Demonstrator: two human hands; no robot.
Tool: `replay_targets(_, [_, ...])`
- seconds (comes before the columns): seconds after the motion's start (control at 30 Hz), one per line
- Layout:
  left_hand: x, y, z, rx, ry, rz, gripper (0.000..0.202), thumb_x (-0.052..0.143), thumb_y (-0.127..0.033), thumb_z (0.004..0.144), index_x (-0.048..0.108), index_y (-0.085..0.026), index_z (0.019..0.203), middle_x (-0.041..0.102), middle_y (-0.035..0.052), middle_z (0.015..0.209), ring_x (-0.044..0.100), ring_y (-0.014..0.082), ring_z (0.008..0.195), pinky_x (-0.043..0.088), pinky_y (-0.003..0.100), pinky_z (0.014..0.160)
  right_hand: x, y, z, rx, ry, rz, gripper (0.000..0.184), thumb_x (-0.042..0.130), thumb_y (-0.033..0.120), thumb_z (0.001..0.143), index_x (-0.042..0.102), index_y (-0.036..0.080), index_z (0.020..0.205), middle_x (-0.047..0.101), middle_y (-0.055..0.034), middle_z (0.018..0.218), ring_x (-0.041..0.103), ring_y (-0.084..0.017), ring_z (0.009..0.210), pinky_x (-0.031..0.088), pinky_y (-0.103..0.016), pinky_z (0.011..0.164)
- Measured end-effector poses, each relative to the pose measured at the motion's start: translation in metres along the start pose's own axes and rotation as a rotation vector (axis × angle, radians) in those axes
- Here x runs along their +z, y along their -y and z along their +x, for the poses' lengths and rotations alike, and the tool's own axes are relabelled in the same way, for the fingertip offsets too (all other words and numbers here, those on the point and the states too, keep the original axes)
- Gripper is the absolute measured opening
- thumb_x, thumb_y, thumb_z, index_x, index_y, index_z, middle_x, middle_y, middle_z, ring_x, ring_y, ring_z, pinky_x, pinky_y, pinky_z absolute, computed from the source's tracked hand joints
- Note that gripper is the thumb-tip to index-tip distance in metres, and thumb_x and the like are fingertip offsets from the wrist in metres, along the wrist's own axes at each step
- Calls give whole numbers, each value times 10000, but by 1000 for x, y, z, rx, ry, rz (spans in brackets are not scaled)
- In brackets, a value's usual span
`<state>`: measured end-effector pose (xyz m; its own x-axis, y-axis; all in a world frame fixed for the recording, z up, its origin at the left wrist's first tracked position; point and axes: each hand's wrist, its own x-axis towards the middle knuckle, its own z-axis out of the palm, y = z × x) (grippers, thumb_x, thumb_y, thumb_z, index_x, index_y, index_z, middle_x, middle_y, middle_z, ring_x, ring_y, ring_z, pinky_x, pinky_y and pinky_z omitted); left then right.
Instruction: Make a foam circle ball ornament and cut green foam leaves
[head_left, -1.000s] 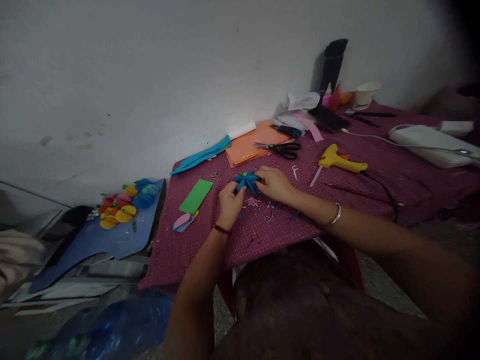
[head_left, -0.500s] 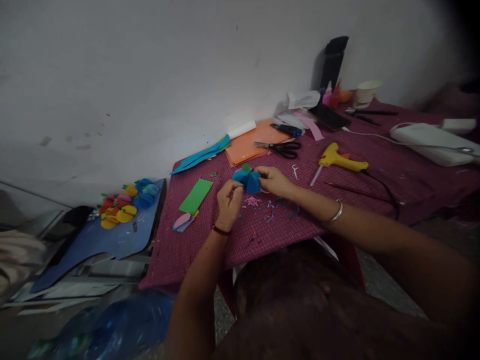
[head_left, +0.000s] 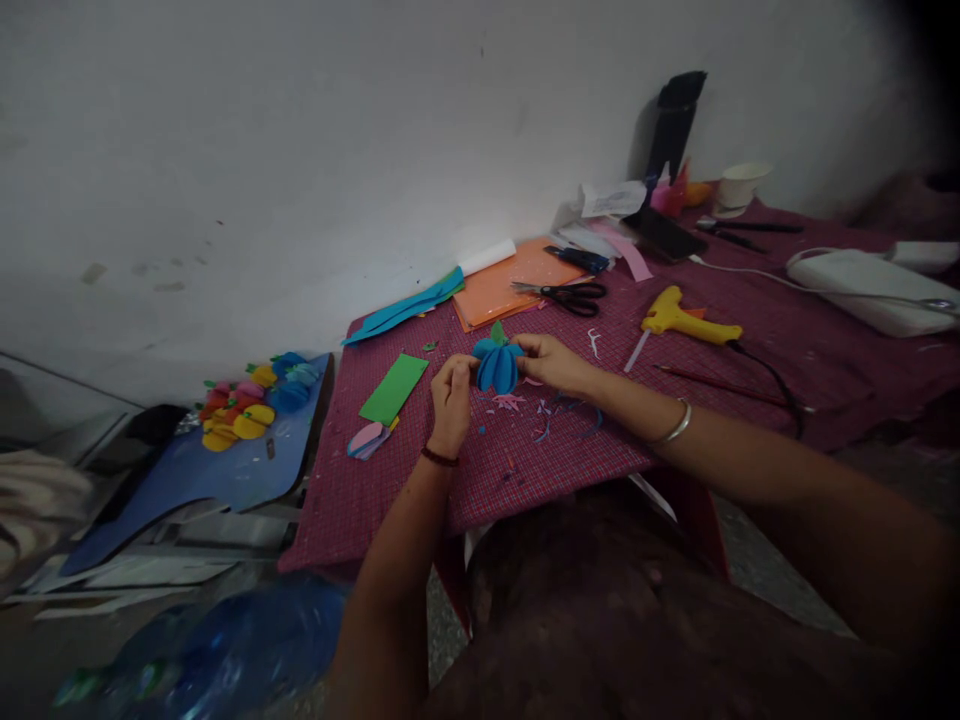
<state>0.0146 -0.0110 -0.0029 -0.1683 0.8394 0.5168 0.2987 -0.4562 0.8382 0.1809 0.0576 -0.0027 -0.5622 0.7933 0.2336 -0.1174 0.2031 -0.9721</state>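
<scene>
Between my two hands is a blue folded-paper fruit (head_left: 498,368) with fanned layers and a green paper leaf (head_left: 498,333) on top. My left hand (head_left: 452,400) pinches its left edge. The fingers of my right hand (head_left: 551,360) grip its right edge. Pink paper scraps (head_left: 508,402) and other small cuttings lie on the table just below it. Left of my left hand are a green paper rectangle (head_left: 394,388) and a small stack of cut paper pieces (head_left: 367,439).
A checked cloth covers the table (head_left: 540,470). Black scissors (head_left: 574,297) rest by orange sheets (head_left: 499,285). On the right are a yellow glue gun (head_left: 686,318), a pencil (head_left: 712,383) and a phone (head_left: 666,235). Finished paper fruits (head_left: 253,422) sit on a blue board at left.
The blue paper fruit has turned so its fanned folds face me, and its leaf now stands upright. My left fingers have shifted slightly up along its side.
</scene>
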Motion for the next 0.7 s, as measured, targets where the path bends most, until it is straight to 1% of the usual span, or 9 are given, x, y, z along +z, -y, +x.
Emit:
replay_targets(0.1, [0,-3,1,9,-10,29,437,448,-574,890,571,-190,721,504,-9,638,469,123,601,396,255,593,0,0,0,1,2,16,298,687,427,694,523,179,710,519,45,599,447,-88,530,337,-212,478])
replay_targets(0.2, [0,-6,1,40,-5,45,400,470,-525,898,551,-190,694,489,-18,624,457,118,600,379,250,588,-1,-1,0,-2,-1,21,295,700,421,692,536,176,711,529,44,604,459,-93,547,358,-216,503])
replay_targets(0.3, [0,-7,1,47,3,46,383,491,-527,884,556,-191,711,500,-19,638,465,120,612,379,254,594,-1,-2,0,0,-3,23,293,719,409,676,551,174,725,537,44,612,477,-99,557,385,-228,532])
replay_targets(0.4, [1,-7,1,32,16,39,364,543,-527,852,559,-189,717,495,-27,625,462,118,603,377,253,591,-2,-1,-1,9,-1,21,310,725,418,669,538,176,715,525,45,598,467,-99,540,367,-227,514])
replay_targets(0.53, [1,-5,2,19,16,-4,361,547,-500,862,550,-180,696,483,-33,612,444,107,593,370,241,587,-1,3,-2,9,1,5,326,725,434,668,524,179,699,499,53,577,420,-85,513,310,-215,477])
replay_targets(0.7, [3,0,3,-51,26,-138,385,549,-487,870,528,-169,655,456,-39,589,415,93,572,352,228,579,-1,5,-3,10,11,9,344,722,456,653,537,173,712,510,47,595,443,-90,540,328,-219,498])
